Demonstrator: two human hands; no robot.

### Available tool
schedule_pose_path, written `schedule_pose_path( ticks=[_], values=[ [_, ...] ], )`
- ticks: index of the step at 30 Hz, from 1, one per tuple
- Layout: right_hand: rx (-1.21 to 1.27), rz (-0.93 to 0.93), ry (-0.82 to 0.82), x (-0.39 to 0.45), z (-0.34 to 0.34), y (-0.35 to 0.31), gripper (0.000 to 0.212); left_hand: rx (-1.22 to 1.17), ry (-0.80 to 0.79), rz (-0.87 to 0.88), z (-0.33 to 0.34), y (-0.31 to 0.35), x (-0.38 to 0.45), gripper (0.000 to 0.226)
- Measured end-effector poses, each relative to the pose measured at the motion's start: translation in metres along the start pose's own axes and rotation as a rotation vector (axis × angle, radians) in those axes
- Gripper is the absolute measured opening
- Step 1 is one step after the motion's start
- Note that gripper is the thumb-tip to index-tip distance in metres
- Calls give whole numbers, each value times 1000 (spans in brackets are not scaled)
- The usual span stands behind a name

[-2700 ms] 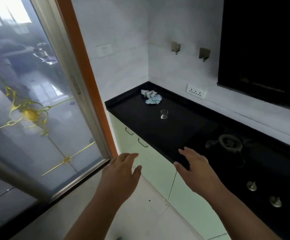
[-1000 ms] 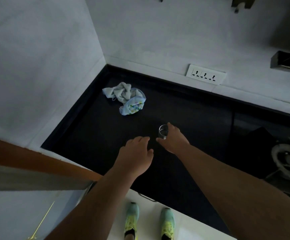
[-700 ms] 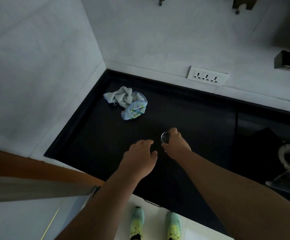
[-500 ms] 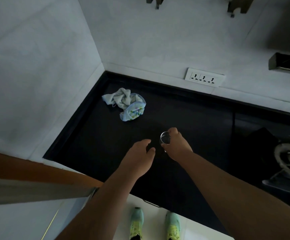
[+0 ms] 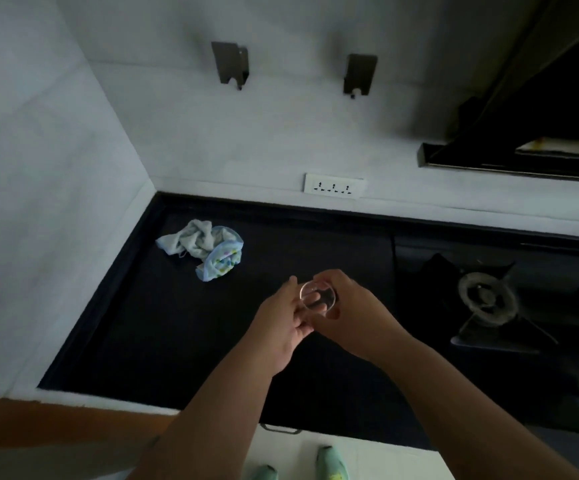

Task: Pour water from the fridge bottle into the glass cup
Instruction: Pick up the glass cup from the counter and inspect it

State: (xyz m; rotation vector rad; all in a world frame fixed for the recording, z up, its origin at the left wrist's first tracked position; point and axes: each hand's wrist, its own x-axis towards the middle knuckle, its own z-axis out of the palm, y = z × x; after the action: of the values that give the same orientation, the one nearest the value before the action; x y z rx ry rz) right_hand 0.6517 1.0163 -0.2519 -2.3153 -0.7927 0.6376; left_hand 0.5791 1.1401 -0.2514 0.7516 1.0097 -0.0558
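The glass cup (image 5: 317, 299) sits upright, mouth upward, between both hands above the middle of the black countertop (image 5: 163, 327). The right hand (image 5: 353, 315) wraps its right side, fingers curled around the wall; the left hand (image 5: 282, 327) touches the left side, fingers partly closed against it. No bottle is in view, so pouring probably awaits fetching one.
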Motion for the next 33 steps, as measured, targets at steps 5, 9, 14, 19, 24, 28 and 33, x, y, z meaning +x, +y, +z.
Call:
schedule_pose_path(
  ticks=[5,9,14,19,24,28,33],
  values=[
    [7,138,143,-52,-21,6,71,161,-237,-14,12,-20,-19,33],
    [31,250,293,-102,-27,9,73,368,-412,3,27,-32,-36,31],
    [105,371,478,-162,-34,16,58,645,-629,36,65,-54,-69,25],
    [164,502,670,-230,-50,40,58,748,-780,16,115,-95,-104,24],
    [163,597,768,-305,-76,83,59,794,-847,-26,172,-159,-138,25],
    [175,640,851,-368,-98,126,57,856,-887,-92,218,-222,-163,34],
    [179,707,924,-446,-119,179,63,927,-894,-109,275,-302,-191,38]
  ],
)
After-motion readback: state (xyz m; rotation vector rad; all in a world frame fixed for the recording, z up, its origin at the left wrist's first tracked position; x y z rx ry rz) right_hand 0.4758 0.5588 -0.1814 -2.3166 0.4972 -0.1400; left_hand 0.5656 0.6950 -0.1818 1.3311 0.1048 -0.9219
